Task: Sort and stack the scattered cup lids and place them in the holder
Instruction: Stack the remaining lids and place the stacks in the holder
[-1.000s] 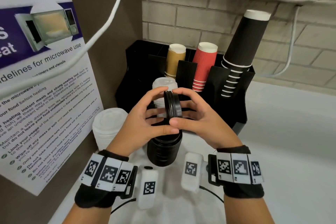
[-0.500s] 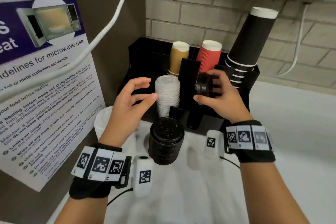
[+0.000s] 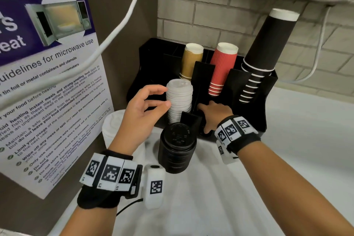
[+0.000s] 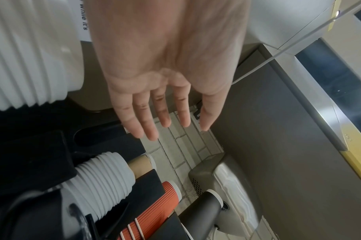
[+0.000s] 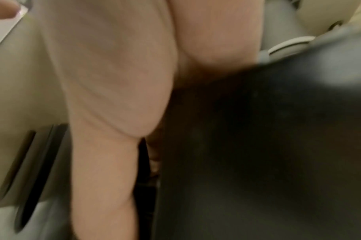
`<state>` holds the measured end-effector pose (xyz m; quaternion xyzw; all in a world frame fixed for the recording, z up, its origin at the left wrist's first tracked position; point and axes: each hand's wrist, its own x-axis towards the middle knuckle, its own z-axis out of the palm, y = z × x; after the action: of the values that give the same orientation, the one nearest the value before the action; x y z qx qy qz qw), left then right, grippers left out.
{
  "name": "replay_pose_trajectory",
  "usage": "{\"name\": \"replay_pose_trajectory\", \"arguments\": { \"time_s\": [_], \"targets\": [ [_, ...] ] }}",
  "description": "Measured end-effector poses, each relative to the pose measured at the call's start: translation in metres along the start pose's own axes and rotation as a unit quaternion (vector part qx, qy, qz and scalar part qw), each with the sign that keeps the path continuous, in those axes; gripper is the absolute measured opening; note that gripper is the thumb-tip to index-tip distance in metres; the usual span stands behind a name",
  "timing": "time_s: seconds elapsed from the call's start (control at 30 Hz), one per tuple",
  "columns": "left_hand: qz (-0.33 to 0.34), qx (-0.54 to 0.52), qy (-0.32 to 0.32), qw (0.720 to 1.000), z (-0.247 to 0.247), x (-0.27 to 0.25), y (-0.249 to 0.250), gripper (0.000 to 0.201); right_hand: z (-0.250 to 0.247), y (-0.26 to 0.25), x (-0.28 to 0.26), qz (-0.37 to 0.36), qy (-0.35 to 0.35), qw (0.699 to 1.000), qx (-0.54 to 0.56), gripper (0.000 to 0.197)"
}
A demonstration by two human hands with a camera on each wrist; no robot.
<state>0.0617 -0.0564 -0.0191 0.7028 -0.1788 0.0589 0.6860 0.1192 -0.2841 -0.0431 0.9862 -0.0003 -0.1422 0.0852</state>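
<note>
The black holder stands against the brick wall. A stack of white lids stands in its front left slot. My left hand is open beside that stack, fingertips at its side, holding nothing. My right hand reaches down into the slot just right of it, fingers curled round a few black lids that are mostly hidden. In the right wrist view everything is blurred and dark. A stack of black lids stands on the counter in front of the holder. Another white stack stands on the counter to the left.
Tan cups, red cups and a tall stack of black cups fill the holder's rear slots. A microwave poster and a white cable line the left wall. The white counter stretches to the right.
My right hand carried the black lids from between both hands to the right and down into the holder slot. My left hand let go and moved beside the white stack.
</note>
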Motion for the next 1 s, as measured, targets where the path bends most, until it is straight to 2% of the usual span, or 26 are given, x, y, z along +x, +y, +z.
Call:
{"name": "replay_pose_trajectory", "arguments": {
  "time_s": [0.17, 0.37, 0.47, 0.6, 0.7, 0.8, 0.9, 1.0],
  "targets": [
    [-0.001, 0.002, 0.002, 1.000, -0.001, 0.000, -0.002, 0.028, 0.009, -0.004, 0.006, -0.002, -0.002, 0.999, -0.033, 0.091],
    [0.001, -0.001, 0.002, 1.000, -0.001, 0.000, -0.002, 0.028, 0.006, -0.002, 0.009, -0.008, -0.030, 0.999, 0.016, 0.094],
    [0.000, -0.005, 0.002, 1.000, -0.002, -0.001, -0.002, 0.028, 0.008, -0.002, 0.008, -0.008, -0.011, 0.998, 0.054, 0.092],
    [-0.001, -0.006, 0.005, 1.000, -0.003, -0.001, -0.004, 0.028, 0.008, -0.004, 0.008, -0.022, 0.009, 0.997, 0.075, 0.069],
    [-0.001, -0.007, 0.004, 1.000, -0.002, -0.001, -0.005, 0.028, 0.012, -0.004, 0.006, -0.043, 0.058, 0.997, 0.024, 0.058],
    [0.002, -0.009, 0.001, 1.000, -0.001, -0.001, -0.006, 0.028, 0.014, -0.006, 0.003, -0.046, 0.082, 0.995, -0.040, 0.063],
    [0.004, -0.010, -0.003, 1.000, 0.000, -0.001, -0.007, 0.028, 0.012, -0.005, 0.003, -0.046, 0.049, 0.996, -0.056, 0.078],
    [0.008, -0.012, -0.001, 1.000, -0.001, -0.001, -0.007, 0.027, 0.005, -0.004, -0.002, -0.053, 0.010, 0.999, -0.006, 0.067]
  ]
}}
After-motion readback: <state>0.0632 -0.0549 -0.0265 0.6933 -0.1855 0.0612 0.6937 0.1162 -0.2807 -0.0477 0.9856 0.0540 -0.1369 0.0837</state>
